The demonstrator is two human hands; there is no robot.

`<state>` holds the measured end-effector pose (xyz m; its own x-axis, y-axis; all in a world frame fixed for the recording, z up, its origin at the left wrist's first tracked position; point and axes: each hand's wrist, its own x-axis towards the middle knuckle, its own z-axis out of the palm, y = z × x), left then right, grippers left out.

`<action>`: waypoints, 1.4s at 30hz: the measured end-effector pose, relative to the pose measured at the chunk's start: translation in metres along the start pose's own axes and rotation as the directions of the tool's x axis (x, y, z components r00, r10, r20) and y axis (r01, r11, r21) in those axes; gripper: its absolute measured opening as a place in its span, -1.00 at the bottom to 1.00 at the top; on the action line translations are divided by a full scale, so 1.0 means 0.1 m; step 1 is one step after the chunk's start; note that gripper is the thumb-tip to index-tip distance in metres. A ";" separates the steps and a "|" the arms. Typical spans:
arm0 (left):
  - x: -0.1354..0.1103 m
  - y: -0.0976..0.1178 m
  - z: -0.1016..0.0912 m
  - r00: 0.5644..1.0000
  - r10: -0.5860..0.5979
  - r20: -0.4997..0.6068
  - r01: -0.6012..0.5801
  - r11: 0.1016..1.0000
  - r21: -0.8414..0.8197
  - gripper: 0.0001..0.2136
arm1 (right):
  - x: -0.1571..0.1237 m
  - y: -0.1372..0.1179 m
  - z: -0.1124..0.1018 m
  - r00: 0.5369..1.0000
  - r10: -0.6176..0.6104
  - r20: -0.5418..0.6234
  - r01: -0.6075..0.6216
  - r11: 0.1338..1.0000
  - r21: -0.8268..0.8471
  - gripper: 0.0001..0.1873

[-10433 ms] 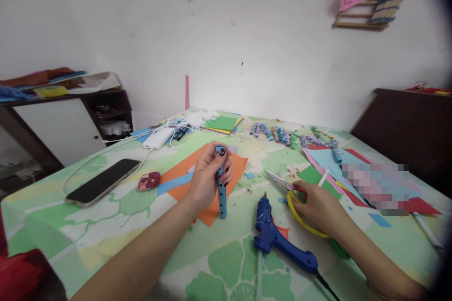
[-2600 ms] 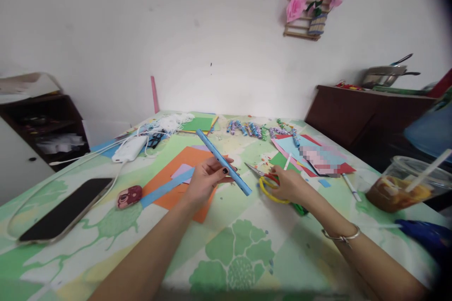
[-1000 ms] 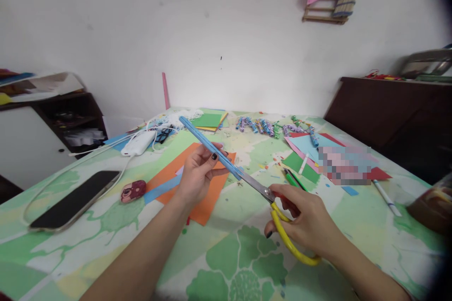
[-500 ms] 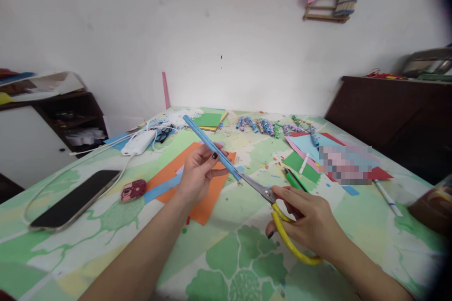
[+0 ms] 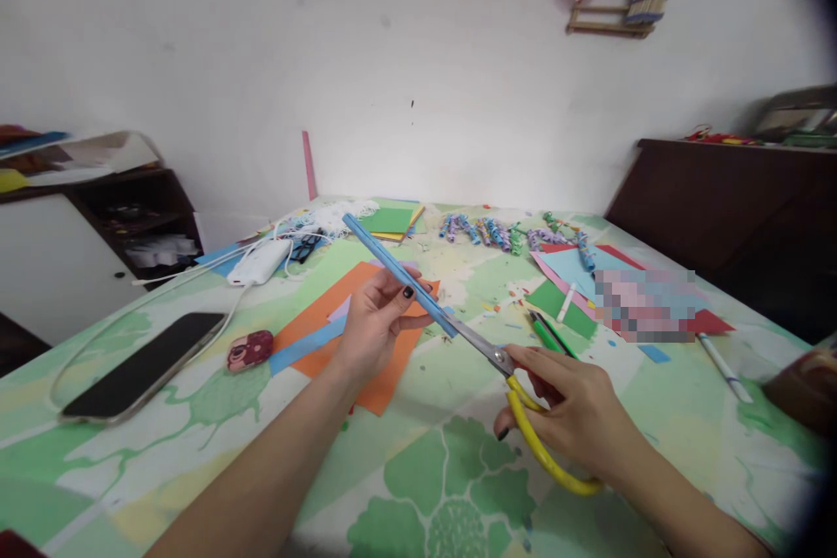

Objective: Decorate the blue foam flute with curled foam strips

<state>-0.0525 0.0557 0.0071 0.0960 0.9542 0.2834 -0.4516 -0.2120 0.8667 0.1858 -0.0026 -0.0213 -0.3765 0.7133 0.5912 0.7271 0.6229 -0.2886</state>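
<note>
Head view: blue paper strip (image 5: 376,249) slants above the desk (image 5: 392,488), pinched in the left hand (image 5: 376,327). Right hand (image 5: 572,401) grips yellow-handled scissors (image 5: 499,358), blades at the strip's lower end. Orange sheet (image 5: 385,379) beneath left hand. Farther out: 1 red case (image 5: 249,350) and 1 black phone (image 5: 145,364) leftward, 1 white pen (image 5: 724,366) rightward.

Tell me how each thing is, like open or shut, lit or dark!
left hand: pinching the blue strip
right hand: gripping the scissors
scissors: blades at the strip's near end, how far open is unclear
blue strip: held up, slanting
phone: lying down, screen dark
red case: looks shut
charger: cord plugged in
</note>
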 end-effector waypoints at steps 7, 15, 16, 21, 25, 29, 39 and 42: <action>0.00 -0.01 0.01 1.000 -0.001 0.001 0.001 1.000 -0.002 -0.74 | 0.01 -0.04 -0.02 0.997 0.070 0.038 -0.070 0.998 -0.010 -0.53; -0.03 -0.08 0.05 0.999 -0.036 -0.012 0.036 0.999 0.001 -0.74 | 0.02 -0.07 0.00 0.984 0.147 0.104 -0.141 0.988 -0.065 -0.45; -0.03 -0.08 0.05 0.999 -0.037 -0.014 0.037 0.999 0.000 -0.74 | 0.02 -0.07 0.00 0.985 0.139 0.100 -0.134 0.989 -0.056 -0.47; -0.03 -0.10 0.05 0.999 -0.047 -0.014 0.047 0.999 -0.005 -0.74 | 0.00 -0.06 0.02 0.998 0.059 0.022 -0.059 0.998 -0.028 -0.53; -0.03 -0.11 0.05 0.998 -0.052 -0.029 0.052 0.999 -0.008 -0.73 | -0.01 -0.05 0.03 0.999 0.000 -0.044 -0.002 0.999 -0.048 -0.55; -0.02 -0.11 0.05 0.997 -0.063 -0.038 0.063 0.998 -0.005 -0.71 | 0.00 -0.03 0.06 0.994 -0.039 -0.098 0.035 0.999 -0.040 -0.56; -0.08 -0.09 0.15 0.994 -0.113 -0.008 0.113 0.994 -0.002 -0.71 | 0.03 -0.12 0.00 0.991 0.119 0.053 -0.116 0.991 -0.063 -0.60; -0.09 -0.09 0.15 0.993 -0.114 -0.001 0.114 0.993 -0.007 -0.71 | 0.02 -0.12 0.01 0.992 0.111 0.054 -0.109 0.993 -0.045 -0.59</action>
<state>-0.0354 0.0463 0.0029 0.1458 0.9725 0.1819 -0.4441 -0.1000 0.8904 0.1757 -0.0085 -0.0174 -0.3239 0.7946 0.5136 0.7887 0.5266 -0.3173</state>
